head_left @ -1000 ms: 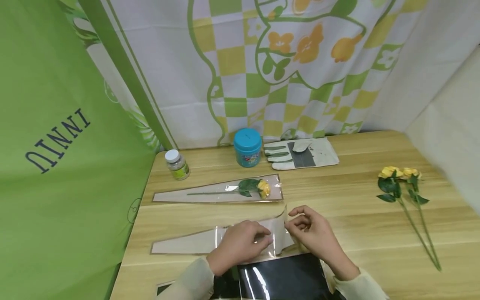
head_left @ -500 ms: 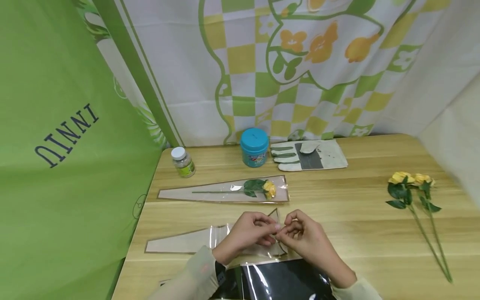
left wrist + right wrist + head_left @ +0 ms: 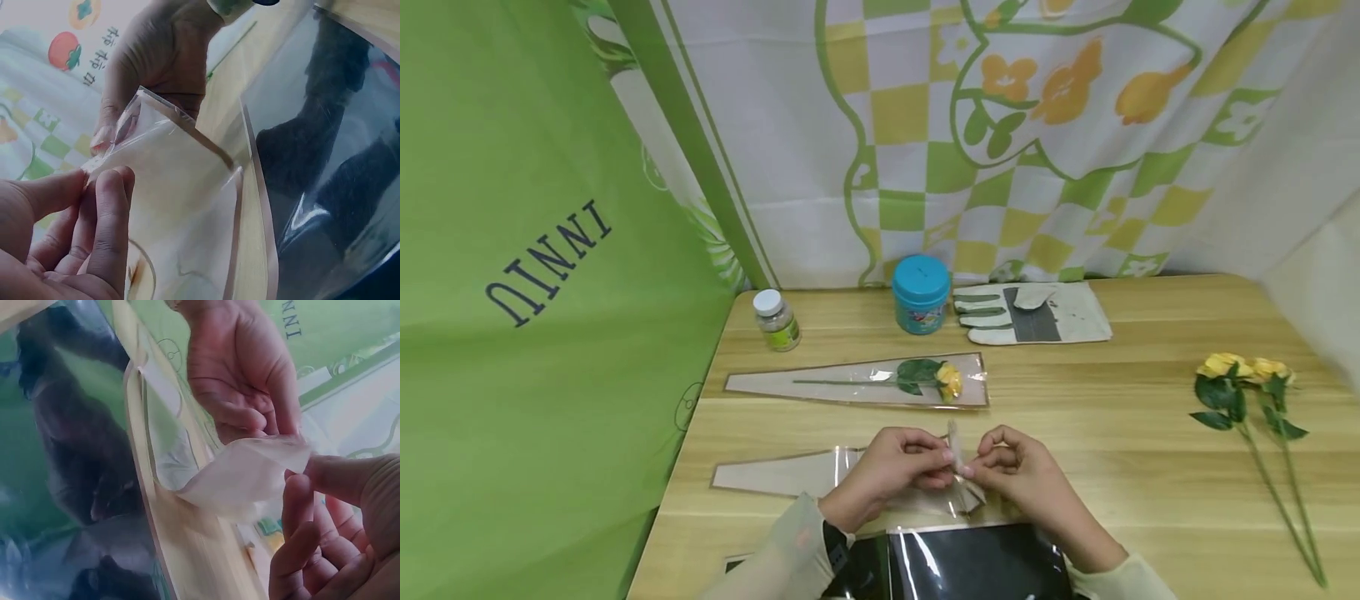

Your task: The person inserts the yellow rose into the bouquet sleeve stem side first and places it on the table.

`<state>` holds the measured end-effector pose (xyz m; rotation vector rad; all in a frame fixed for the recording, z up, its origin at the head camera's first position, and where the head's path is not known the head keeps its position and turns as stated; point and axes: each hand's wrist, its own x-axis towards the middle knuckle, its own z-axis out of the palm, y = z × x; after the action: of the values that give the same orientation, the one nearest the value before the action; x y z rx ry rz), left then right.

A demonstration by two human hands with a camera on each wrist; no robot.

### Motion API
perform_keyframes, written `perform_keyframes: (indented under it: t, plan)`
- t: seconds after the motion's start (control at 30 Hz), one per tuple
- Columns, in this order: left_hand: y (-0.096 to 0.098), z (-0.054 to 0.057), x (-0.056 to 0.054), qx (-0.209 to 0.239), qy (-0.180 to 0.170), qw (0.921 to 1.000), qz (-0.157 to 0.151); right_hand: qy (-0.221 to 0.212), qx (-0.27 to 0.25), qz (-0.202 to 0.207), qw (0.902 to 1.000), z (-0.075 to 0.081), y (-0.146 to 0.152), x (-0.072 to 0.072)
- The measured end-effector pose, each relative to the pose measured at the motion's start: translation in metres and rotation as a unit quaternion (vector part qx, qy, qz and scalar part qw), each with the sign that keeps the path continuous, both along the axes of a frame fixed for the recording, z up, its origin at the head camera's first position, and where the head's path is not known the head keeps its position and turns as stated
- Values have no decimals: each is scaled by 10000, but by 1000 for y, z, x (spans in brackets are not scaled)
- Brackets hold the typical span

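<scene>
A clear, tapered flower sleeve (image 3: 769, 475) with a brown border lies across the table in the head view, its wide end lifted. My left hand (image 3: 889, 468) pinches that end between thumb and fingers. Facing it, my right hand (image 3: 1030, 483) pinches the same end close by, so the fingertips of both nearly meet. In the left wrist view the raised film (image 3: 181, 181) spreads below the pinch. The right wrist view shows the film (image 3: 240, 478) bulging between both hands. Behind it, a second sleeve (image 3: 752, 384) holds one yellow rose (image 3: 950, 382).
Two yellow roses (image 3: 1247, 392) lie at the right. A glove (image 3: 1037, 313), a blue tub (image 3: 921, 295) and a white-lidded jar (image 3: 777, 321) line the back. A glossy black sheet (image 3: 985, 562) lies at the front edge, under the forearms.
My left hand has come right to the sleeve's wide end and now pinches it beside the right hand. The end is gathered upward. The head view has shifted slightly.
</scene>
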<state>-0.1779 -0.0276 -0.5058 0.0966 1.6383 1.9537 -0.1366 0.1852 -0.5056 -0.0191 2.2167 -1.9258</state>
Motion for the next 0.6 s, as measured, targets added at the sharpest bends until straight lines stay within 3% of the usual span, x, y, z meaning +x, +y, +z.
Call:
perform_keyframes:
  t: [0.1,0.3,0.47,0.6]
  plan:
    - [-1,-1,0,21,-37,10000,46,-41,19,-201,9998,0,3,1]
    - [1,-5,-2,55,-302,9995,92,390,539,-378,9971,1,7,2]
    - [6,-7,-4,71,-606,9977,287,972,1259,-400,9865,2,5,5]
    - [10,-9,-6,-24,-597,9976,351,1298,1592,-399,9779,2,2,5]
